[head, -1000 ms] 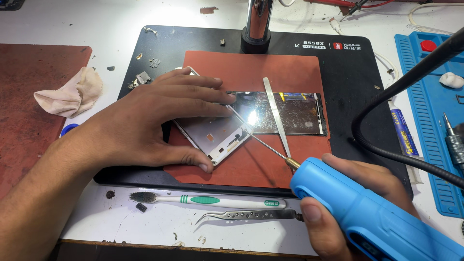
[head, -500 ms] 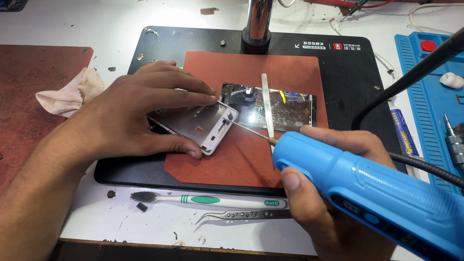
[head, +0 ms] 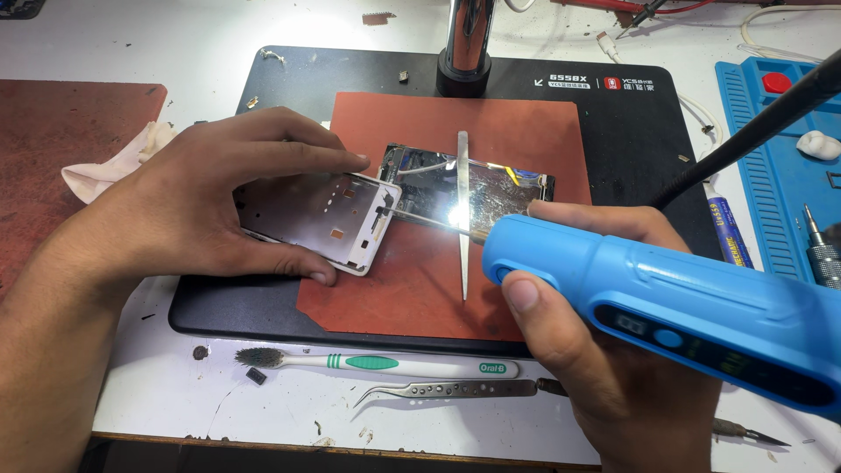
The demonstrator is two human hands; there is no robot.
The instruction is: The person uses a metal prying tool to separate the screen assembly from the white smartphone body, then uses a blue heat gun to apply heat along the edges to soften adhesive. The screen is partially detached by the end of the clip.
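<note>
The frame (head: pixel 320 219) has slid further left off the shiny panel (head: pixel 473 188) since half a second ago, and the blue tool (head: pixel 666 302) has come lower and closer to the lens. Left hand (head: pixel 201 206) is clamped on that frame, fingers over the top edge and thumb under the near edge, pinning it flat on the red mat (head: pixel 438 271), likely so it cannot skate while the tip works. Right hand (head: pixel 604 350) is wrapped tight round the tool's body, thumb on the side, and the thin metal tip (head: pixel 429 219) reaches to the frame's right edge, touching or just short (hard to call under the glare). A long flat blade (head: pixel 462 215) lies upright across the panel, right in the tip's lane. The black base (head: pixel 613 131) carries the mat, with a steel post (head: pixel 464 44) at the back. Near edge of the bench: toothbrush (head: pixel 377 362) and curved tweezers (head: pixel 447 390), side by side. A cloth (head: pixel 114 166) sits left, a blue tray (head: pixel 780 175) right, and the tool's black cable (head: pixel 753 123) crosses above.
</note>
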